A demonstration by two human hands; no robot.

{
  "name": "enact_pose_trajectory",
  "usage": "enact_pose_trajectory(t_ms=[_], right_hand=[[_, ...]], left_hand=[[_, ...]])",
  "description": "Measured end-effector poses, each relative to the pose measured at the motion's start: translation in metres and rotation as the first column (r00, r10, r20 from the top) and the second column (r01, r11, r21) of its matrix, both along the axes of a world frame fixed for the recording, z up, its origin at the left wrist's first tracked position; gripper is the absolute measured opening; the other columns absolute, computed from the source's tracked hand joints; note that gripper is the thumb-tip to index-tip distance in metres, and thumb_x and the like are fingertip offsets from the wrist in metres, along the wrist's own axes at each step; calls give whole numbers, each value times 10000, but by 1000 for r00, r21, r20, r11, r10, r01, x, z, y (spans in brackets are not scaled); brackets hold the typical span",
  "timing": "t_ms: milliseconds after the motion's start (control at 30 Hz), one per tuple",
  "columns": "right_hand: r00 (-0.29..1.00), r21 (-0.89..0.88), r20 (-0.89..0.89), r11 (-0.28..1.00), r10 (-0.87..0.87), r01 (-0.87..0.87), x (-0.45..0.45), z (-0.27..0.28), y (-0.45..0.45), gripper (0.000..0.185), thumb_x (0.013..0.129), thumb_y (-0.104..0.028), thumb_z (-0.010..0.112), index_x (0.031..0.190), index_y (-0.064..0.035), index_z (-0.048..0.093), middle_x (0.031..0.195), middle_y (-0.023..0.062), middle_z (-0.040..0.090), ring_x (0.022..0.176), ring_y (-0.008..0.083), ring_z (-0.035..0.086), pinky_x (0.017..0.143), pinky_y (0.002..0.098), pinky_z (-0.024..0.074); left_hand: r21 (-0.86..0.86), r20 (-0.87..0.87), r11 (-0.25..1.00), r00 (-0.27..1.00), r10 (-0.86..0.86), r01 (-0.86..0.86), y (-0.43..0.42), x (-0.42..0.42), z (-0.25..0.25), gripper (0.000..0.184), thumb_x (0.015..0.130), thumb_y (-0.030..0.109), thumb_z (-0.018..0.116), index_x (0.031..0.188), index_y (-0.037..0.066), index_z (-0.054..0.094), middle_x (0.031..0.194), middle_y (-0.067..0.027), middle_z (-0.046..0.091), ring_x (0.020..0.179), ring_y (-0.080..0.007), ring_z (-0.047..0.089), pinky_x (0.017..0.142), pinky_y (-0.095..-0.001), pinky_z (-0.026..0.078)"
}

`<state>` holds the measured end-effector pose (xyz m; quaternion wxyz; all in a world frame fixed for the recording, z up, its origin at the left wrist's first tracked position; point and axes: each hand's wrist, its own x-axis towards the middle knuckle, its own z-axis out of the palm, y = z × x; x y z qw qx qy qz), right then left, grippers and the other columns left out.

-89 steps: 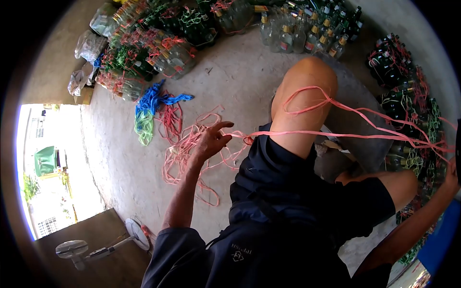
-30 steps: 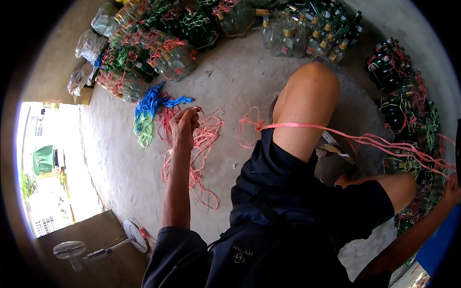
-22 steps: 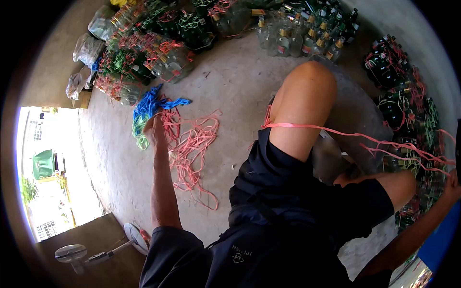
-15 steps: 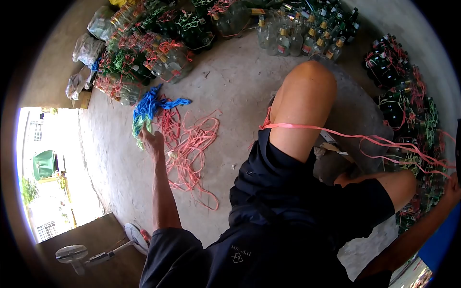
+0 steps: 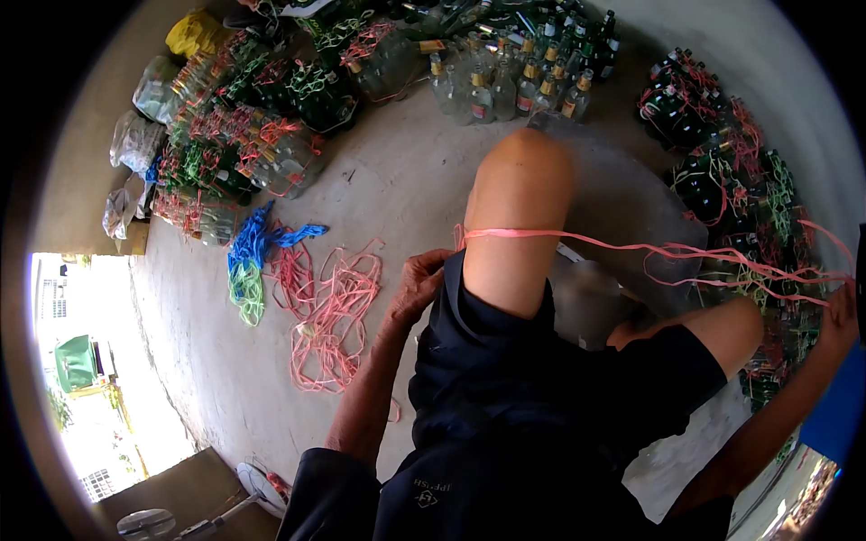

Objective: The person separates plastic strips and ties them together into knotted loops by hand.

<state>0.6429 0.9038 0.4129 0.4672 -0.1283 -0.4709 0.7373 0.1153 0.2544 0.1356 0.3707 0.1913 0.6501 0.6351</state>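
Observation:
A pink plastic strap (image 5: 586,237) crosses over my raised knee and runs right in several loose strands. At the right edge my right hand (image 5: 841,311) is closed around these strands. My left hand (image 5: 419,281) is beside the raised thigh, just below where the strap wraps the knee's left side. Its fingers are bent in and partly hidden by the leg, so what they hold does not show. Left of it, a tangle of pink strapping (image 5: 338,311) lies on the floor, beside blue strips (image 5: 257,236) and light green strips (image 5: 244,293).
Bundled bottles (image 5: 280,158) tied with pink and green strapping stand at the upper left. Loose glass bottles (image 5: 481,97) are grouped at the top, and more tied dark bottles (image 5: 681,108) line the right wall. A fan (image 5: 262,487) is at the lower left, near a bright doorway.
My left hand has left the green strips on the floor and moved right to the side of my raised thigh. My right hand still holds the pink strap. The view has shifted slightly.

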Motion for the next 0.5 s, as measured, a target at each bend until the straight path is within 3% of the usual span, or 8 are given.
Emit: enact_pose_trajectory(t_ms=[33, 67, 100, 200, 300, 367, 467, 500], right_hand=[[1000, 41, -16, 999, 23, -22, 5, -3, -3, 246, 1098, -126, 479, 1149, 98, 568, 1032, 196, 659, 463, 84, 293, 470, 251, 261], [998, 79, -29, 996, 49, -46, 8, -7, -7, 261, 1107, -144, 469, 1150, 92, 571, 1030, 195, 658, 461, 85, 291, 469, 252, 263], [996, 117, -43, 990, 78, -73, 11, -9, -11, 277, 1116, -163, 459, 1150, 86, 575, 1027, 194, 658, 458, 86, 289, 467, 253, 264], [988, 109, 71, 986, -136, 128, 34, -8, -19, 318, 1132, -209, 435, 1143, 70, 587, 928, 161, 630, 462, 92, 289, 471, 259, 268], [1000, 168, 15, 986, 6, -9, 70, -14, -6, 322, 1127, -220, 451, 1163, 67, 595, 836, 116, 568, 473, 88, 291, 472, 261, 267], [998, 204, 1, 977, -62, 60, 116, -19, 19, 321, 1123, -220, 462, 1186, 67, 593, 807, 93, 533, 484, 82, 290, 471, 261, 266], [999, 189, -50, 982, -13, 22, 152, -8, 18, 308, 1111, -212, 486, 1195, 62, 599, 801, 75, 536, 495, 77, 284, 465, 257, 263], [996, 148, -44, 985, -79, 85, 150, 0, 3, 286, 1089, -241, 520, 1139, 31, 591, 764, 59, 521, 480, 79, 285, 447, 263, 262]], left_hand=[[-3, -34, 1000, 999, 27, -27, 2, -5, 11, 224, 1016, 113, 627, 1161, -29, 722, 1032, -62, 757, 959, -143, 693, 901, -326, 556], [-148, 24, 987, 998, 65, -61, 0, -13, 24, 267, 1001, 170, 666, 1180, -20, 719, 1049, -58, 767, 933, -113, 682, 792, -285, 536], [-125, -72, 989, 995, 66, -75, 0, -21, 36, 275, 1000, 194, 664, 1169, -14, 724, 1019, -62, 775, 893, -92, 673, 731, -259, 504], [-89, -224, 981, 963, 148, -171, 11, -33, 83, 282, 998, 214, 661, 1147, -16, 731, 975, -65, 773, 825, -91, 653, 719, -244, 494], [-37, -300, 989, 945, 128, -145, 32, -32, 140, 281, 986, 181, 668, 1171, -24, 721, 978, -74, 768, 792, -82, 634, 700, -233, 486], [30, -322, 990, 936, 142, -140, 50, -22, 172, 275, 974, 151, 674, 1184, -21, 719, 979, -74, 765, 782, -80, 625, 694, -229, 484], [101, -320, 989, 938, 135, -108, 73, -3, 214, 283, 961, 118, 681, 1208, -18, 712, 984, -75, 761, 773, -81, 617, 691, -228, 482], [118, -310, 989, 942, 125, -93, 78, 2, 222, 289, 957, 108, 683, 1216, -18, 710, 986, -75, 759, 771, -82, 614, 691, -229, 482]])
